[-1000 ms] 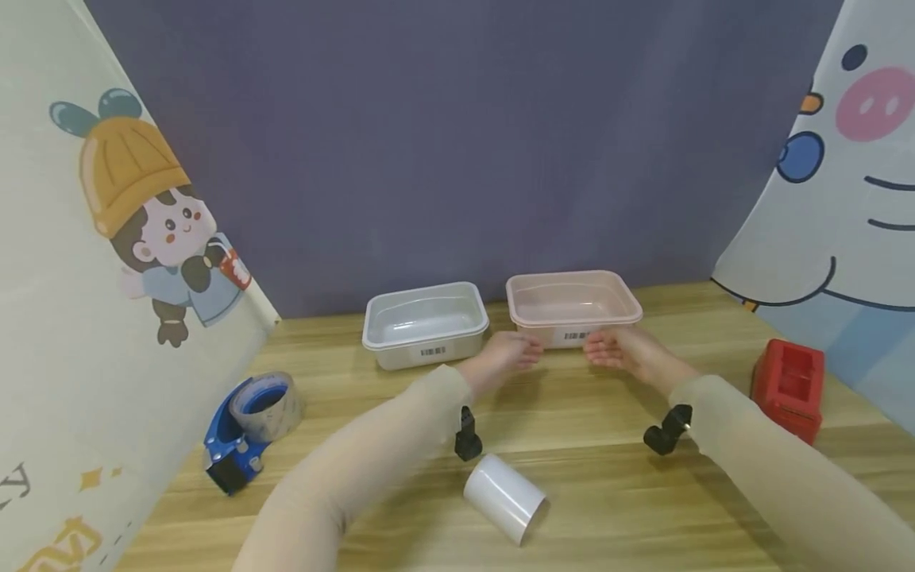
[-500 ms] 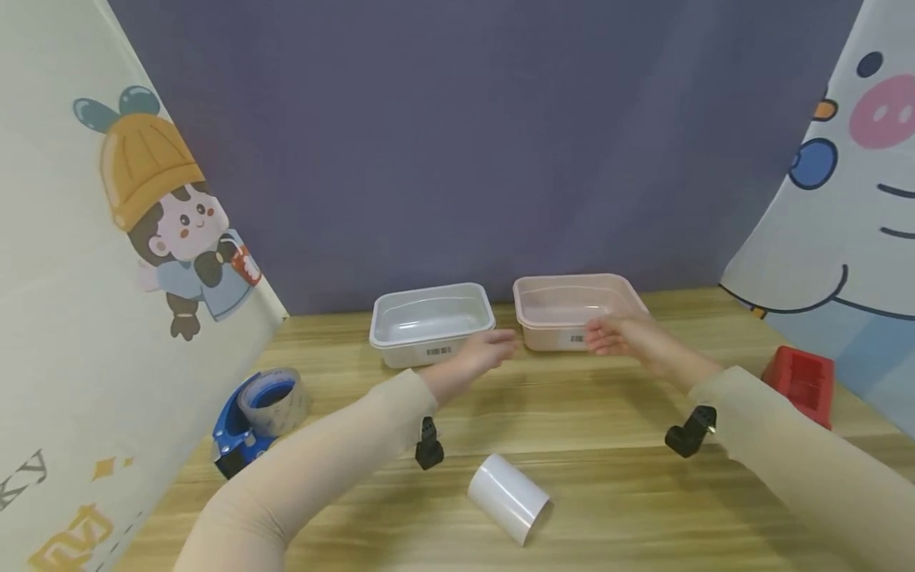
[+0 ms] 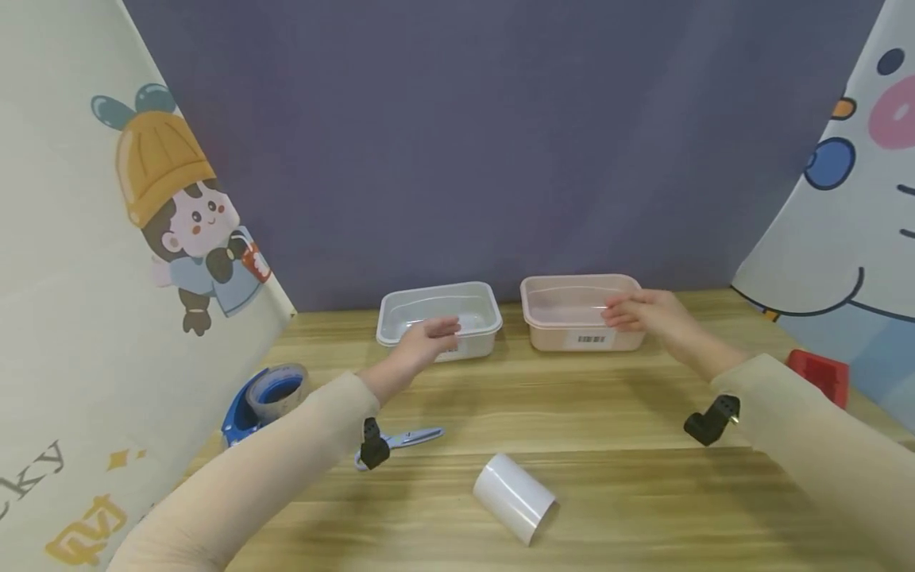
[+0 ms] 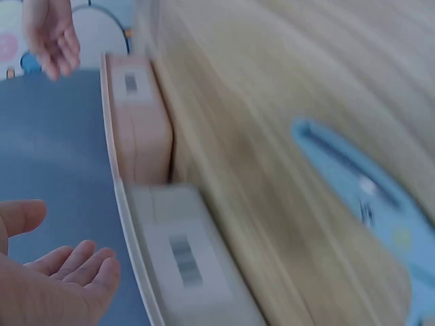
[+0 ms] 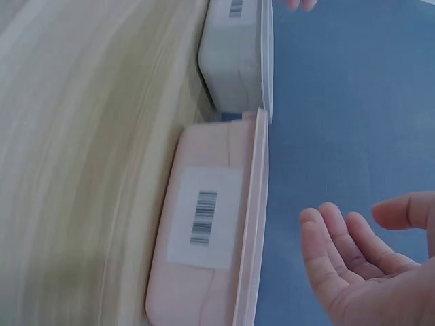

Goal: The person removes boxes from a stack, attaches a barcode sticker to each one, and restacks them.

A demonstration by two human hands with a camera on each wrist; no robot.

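Observation:
My left hand [image 3: 415,351] hovers in front of the white plastic box [image 3: 480,343], its thumb apart from the relaxed fingers and nothing in its grasp. Raised before the right part of the pink plastic box [image 3: 554,338], my right hand [image 3: 661,319] holds nothing either; in the right wrist view its fingers [image 5: 333,234] are loosely bent. Each box carries a barcode label on its front. Light-blue scissors [image 3: 422,436] lie below the left wrist, their handles partly hidden by the wrist camera. A glossy white cylinder [image 3: 513,498] lies on its side nearer the front.
At the left stands a blue tape dispenser [image 3: 241,419] with a roll of tape [image 3: 291,407], partly covered by the left sleeve. A red block-like object [image 3: 822,378] sits at the right, half behind the right sleeve. A dark curtain [image 3: 457,143] hangs behind the boxes.
Both hands have drawn apart: the left hand went left from between the boxes, the right hand moved right and up. The scissors, earlier hidden by the left arm, now show.

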